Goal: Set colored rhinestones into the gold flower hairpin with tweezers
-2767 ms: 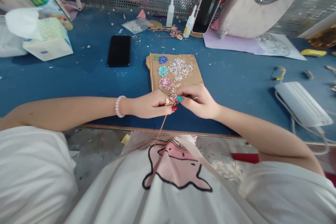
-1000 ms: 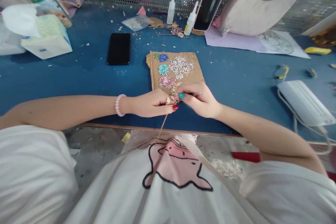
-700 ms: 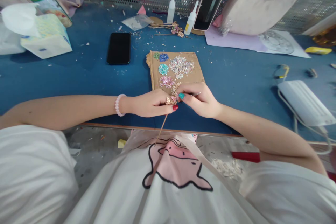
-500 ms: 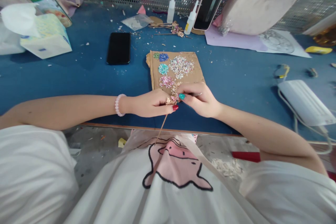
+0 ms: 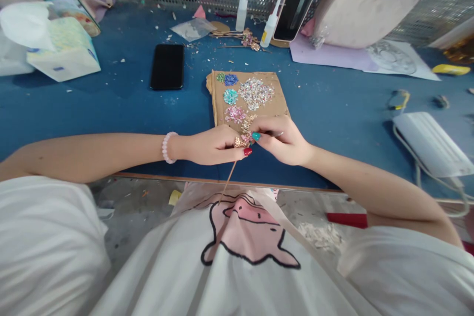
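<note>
My left hand point(image 5: 213, 145) is closed around a gold hairpin point(image 5: 241, 142) with a flower-shaped head in gold and pink. Its long thin stem point(image 5: 230, 176) slants down past the table edge. Close against the hairpin's head, my right hand point(image 5: 283, 142) is pinched shut on a thin silvery tool point(image 5: 277, 134); only a short end of it shows, the rest being hidden by the fingers. Just beyond both hands lies a piece of cardboard point(image 5: 276, 108) bearing small piles of coloured rhinestones point(image 5: 256, 93): clear, pink, turquoise, blue and green.
A black phone point(image 5: 167, 66) lies left of the cardboard. Behind it are more hairpins point(image 5: 247, 39), two glue bottles point(image 5: 242, 10) and a propped phone point(image 5: 300, 2). A tissue pack point(image 5: 68, 54) sits at the left, a white power bank with a cable point(image 5: 431, 143) at the right.
Both hands stay almost still at the hairpin's head. The view has shifted very slightly.
</note>
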A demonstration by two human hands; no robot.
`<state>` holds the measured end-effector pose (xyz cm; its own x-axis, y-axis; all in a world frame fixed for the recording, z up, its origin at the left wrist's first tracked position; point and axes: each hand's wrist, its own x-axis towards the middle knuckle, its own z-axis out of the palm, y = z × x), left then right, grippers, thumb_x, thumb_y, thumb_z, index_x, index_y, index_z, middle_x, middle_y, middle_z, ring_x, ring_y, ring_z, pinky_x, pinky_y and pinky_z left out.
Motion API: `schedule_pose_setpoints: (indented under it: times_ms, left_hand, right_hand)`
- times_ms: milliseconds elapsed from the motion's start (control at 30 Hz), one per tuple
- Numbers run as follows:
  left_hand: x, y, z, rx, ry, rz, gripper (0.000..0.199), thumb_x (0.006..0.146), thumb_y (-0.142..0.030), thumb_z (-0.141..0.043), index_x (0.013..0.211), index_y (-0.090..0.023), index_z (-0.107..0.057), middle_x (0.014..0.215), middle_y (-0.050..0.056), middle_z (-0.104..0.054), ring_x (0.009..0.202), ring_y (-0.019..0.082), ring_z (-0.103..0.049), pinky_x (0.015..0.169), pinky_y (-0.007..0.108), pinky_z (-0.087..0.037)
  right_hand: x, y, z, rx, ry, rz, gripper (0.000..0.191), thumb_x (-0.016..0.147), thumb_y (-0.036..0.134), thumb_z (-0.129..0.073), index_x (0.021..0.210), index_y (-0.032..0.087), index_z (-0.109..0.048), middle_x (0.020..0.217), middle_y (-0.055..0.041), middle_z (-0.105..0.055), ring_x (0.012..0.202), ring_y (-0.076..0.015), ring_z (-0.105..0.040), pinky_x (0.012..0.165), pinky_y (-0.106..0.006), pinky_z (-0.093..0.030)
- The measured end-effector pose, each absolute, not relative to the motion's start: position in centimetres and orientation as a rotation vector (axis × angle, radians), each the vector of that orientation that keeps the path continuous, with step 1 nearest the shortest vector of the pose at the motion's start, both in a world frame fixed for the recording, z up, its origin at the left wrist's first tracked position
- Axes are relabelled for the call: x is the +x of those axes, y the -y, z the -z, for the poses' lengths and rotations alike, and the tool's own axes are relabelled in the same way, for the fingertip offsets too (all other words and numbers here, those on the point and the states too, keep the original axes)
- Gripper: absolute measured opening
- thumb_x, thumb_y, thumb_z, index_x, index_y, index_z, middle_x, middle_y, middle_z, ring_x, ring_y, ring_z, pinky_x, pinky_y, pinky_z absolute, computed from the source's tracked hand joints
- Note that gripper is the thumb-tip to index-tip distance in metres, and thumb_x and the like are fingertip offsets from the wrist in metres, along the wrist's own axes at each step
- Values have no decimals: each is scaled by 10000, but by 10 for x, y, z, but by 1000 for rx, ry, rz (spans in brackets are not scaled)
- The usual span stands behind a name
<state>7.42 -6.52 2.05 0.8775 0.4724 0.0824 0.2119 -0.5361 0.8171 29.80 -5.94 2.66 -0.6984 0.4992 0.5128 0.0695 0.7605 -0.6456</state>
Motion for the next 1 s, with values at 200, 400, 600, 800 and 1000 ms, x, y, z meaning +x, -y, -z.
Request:
schedule_pose_setpoints:
  times_ms: [200, 400, 600, 800, 1000]
  left_hand:
    - [73, 64, -18, 2152, -472, -398, 438, 1037, -312, -442, 634, -241, -286, 547, -67, -308, 509, 96, -286, 547, 290, -245]
    - [73, 64, -16, 2149, -493, -381, 449, 1028, -329, -460, 624, -238, -286, 544, -63, -310, 506, 96, -291, 546, 289, -245]
    - [73, 64, -16, 2139, -511, -369, 445, 1021, -335, -463, 625, -233, -291, 550, -54, -320, 515, 97, -297, 550, 290, -245]
    - [73, 63, -17, 2133, -509, -374, 441, 1019, -326, -470, 626, -235, -293, 549, -54, -317, 515, 100, -291, 548, 296, -240]
    - [73, 63, -18, 2134, -490, -428, 438, 1026, -339, -464, 613, -223, -377, 532, -52, -403, 501, 85, -358, 540, 264, -282]
  right_hand:
    - [298, 60, -28, -429, 2255, -820, 185, 943, 127, -496, 795, 202, -578, 669, 59, -505, 595, -74, -427, 565, -204, -367]
    - [298, 60, -28, -410, 2256, -826, 174, 934, 131, -500, 795, 204, -576, 674, 59, -510, 595, -72, -428, 563, -204, -367]
    - [299, 59, -27, -427, 2277, -819, 161, 939, 140, -509, 816, 205, -590, 699, 44, -554, 616, -84, -464, 586, -218, -387]
    - [300, 59, -26, -414, 2277, -789, 160, 933, 126, -511, 823, 202, -598, 698, 46, -555, 617, -79, -467, 579, -209, -384]
    - [302, 58, -23, -456, 2216, -838, 72, 948, 181, -541, 963, 204, -607, 746, 44, -587, 617, -82, -500, 569, -219, -390]
